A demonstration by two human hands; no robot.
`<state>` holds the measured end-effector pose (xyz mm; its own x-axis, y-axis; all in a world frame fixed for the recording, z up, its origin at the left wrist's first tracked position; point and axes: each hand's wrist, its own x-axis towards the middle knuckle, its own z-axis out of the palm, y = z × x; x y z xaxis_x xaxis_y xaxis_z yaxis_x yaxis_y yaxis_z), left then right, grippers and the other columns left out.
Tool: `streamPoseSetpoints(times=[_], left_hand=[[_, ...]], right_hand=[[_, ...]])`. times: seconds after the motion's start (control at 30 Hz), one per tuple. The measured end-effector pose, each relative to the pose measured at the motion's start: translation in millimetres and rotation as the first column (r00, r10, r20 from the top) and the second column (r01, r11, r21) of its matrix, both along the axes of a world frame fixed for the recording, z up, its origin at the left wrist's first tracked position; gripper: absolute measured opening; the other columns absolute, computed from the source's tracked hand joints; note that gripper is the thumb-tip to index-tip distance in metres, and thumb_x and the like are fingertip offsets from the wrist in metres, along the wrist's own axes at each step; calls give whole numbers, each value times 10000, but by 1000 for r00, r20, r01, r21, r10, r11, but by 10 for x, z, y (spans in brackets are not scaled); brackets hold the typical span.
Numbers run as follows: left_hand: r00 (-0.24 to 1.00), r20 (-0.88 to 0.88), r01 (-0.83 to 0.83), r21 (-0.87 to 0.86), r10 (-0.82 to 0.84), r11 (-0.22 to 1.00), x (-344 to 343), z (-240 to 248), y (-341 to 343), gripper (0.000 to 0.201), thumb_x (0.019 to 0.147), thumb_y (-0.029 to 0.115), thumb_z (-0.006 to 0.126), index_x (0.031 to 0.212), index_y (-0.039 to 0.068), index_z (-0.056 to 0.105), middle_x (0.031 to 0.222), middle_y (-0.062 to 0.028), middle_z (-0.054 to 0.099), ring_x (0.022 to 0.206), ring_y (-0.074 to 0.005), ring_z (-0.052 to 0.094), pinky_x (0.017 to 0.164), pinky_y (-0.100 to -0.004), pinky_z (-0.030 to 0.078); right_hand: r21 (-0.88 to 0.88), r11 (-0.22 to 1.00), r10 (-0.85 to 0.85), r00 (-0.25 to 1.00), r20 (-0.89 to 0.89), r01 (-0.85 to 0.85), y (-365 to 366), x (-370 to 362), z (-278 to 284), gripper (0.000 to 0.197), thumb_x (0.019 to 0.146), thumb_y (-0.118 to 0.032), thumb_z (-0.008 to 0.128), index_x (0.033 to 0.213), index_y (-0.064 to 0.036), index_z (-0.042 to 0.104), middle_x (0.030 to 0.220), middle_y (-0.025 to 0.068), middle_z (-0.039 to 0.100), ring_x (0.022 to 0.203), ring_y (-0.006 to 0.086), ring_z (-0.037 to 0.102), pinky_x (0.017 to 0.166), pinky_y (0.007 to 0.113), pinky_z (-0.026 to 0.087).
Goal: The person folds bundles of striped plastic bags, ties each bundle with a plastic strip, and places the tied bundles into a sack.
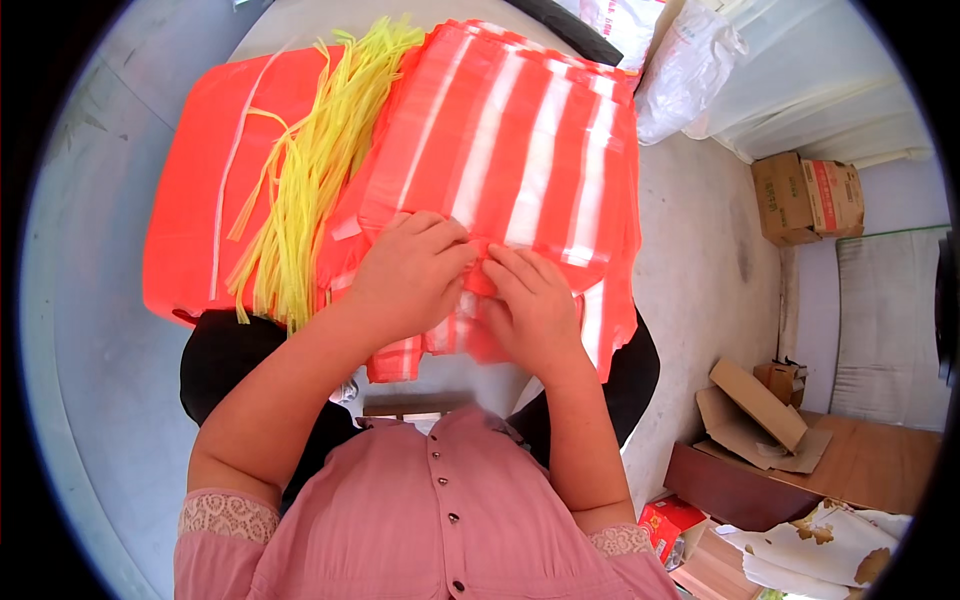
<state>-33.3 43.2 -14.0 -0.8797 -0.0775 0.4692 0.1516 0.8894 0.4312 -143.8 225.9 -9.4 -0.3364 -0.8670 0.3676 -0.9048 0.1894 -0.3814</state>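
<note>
A stack of red-and-white striped plastic bags (500, 130) lies in front of me, its near edge hanging over my lap. My left hand (410, 275) has its fingers bent and closed on bunched red plastic near that edge. Beside it, my right hand (530, 305) pinches the same gathered bit, fingertips almost meeting the left ones. Loose plastic below the right hand is blurred. To the left of the bags, a bundle of yellow plastic strips (310, 200) lies on a smooth red surface (190, 200). A thin white cord (232, 160) runs along that surface.
Beyond the stack are a dark bar (570, 30) and a white plastic bag (690, 70). Cardboard boxes (808, 200) stand far right against the wall. Nearer on the right, flattened cardboard (755, 425) rests on a brown wooden piece (860, 460), near a red box (672, 525).
</note>
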Motion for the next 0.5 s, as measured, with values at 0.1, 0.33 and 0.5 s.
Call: streamPoseSetpoints(times=[0.1,0.33,0.5], left_hand=[[999,46,12,-57,-10,998,31,96,-29,372,733,77,729,1102,47,701,1127,-89,665,1077,-284,612,924,-444,480],[997,81,10,-177,5,984,49,15,-59,396,756,76,691,1151,50,698,1138,-82,668,1078,-274,613,925,-422,481],[999,35,10,-146,-5,989,11,19,-31,378,769,81,677,1145,46,687,1100,-87,668,1058,-274,621,930,-423,488]], right_hand=[[46,999,-6,1000,-5,6,-8,-28,20,430,758,-59,735,1179,-1,672,1267,147,662,1164,336,612,1002,442,512],[69,998,6,1000,-1,-6,-51,-6,94,435,776,-58,720,1204,0,668,1268,152,666,1167,335,612,1012,440,509],[59,997,-43,995,-87,48,24,-44,9,422,801,-41,675,1221,2,661,1285,149,664,1204,327,607,1020,442,504]])
